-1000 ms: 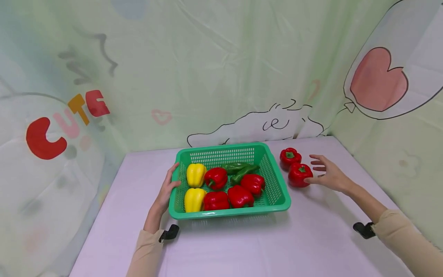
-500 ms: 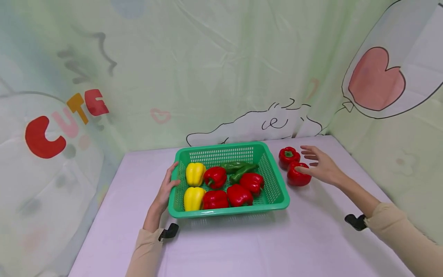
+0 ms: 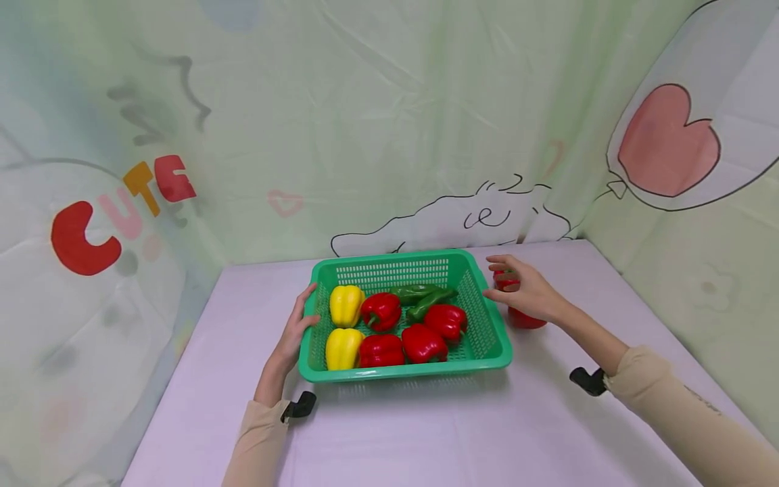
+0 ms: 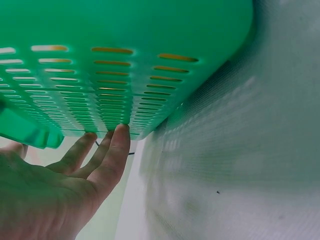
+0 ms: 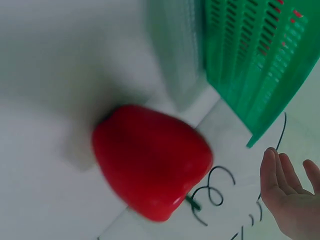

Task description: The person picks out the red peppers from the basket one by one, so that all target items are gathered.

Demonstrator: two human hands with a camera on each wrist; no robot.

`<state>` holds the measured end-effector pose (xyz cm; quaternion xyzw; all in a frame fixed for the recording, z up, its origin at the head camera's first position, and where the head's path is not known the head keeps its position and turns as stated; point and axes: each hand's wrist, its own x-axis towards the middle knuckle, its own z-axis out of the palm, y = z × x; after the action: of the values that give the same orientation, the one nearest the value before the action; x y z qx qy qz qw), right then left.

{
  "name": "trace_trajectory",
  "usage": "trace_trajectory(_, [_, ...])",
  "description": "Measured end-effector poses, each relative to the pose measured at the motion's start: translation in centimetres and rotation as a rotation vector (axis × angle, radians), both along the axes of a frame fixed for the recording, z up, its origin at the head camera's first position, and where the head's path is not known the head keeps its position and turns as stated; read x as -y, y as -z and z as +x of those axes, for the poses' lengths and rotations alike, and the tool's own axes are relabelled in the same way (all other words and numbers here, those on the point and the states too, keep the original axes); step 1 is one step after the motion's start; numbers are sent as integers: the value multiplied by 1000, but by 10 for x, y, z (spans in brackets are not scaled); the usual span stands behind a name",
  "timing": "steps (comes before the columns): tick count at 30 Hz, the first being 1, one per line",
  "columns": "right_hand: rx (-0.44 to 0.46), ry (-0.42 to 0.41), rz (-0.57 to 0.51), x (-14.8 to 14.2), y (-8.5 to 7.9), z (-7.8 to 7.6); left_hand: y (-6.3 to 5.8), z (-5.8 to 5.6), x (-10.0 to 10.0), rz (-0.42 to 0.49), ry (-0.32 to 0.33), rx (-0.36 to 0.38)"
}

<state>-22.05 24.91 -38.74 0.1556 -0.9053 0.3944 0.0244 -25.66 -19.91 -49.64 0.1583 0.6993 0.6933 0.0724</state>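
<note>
A green plastic basket [image 3: 406, 372] holds two yellow bell peppers [image 3: 343, 348], several red bell peppers [image 3: 424, 343] and long green peppers [image 3: 414, 293]. My left hand [image 3: 291, 341] grips its left side, thumb over the rim and fingers against the slotted wall [image 4: 107, 75]. My right hand [image 3: 528, 291], fingers spread and holding nothing, hovers by the basket's right rim. In the right wrist view its fingertips [image 5: 270, 156] are just apart from the basket corner. Below that hand, two red bell peppers stand on the table, the nearer one [image 3: 526, 319] and the farther one [image 3: 506, 279], both partly hidden.
The table [image 3: 377, 433] has a pale lilac cover. Its back edge meets a printed curtain [image 3: 377, 135], which also hangs along the left and right sides.
My right hand has moved left, from the right of the two loose red bell peppers to over them, near the basket's right rim. My left hand and the basket have stayed put.
</note>
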Motion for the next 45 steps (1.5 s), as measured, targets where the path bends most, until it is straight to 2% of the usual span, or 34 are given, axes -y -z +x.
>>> trace_trajectory(5, [33,-70,-17,20,5,-4,-1,-2,-1,-3,0,-4])
trace_trajectory(13, [58,-123,-28,55,11,-13,-2,-5,0,4,-3,-4])
trace_trajectory(18, [60,-149,1,69,20,-18,0,-4,-1,1,-1,-1])
trace_trajectory(28, [99,-155,117,77,42,-20,0,-1,-2,-8,-1,14])
trace_trajectory(38, [193,-171,189,79,40,-21,-2,-1,-2,-12,-17,3])
trace_trajectory(45, [187,-164,208,80,44,-19,0,-1,-1,-12,-21,7])
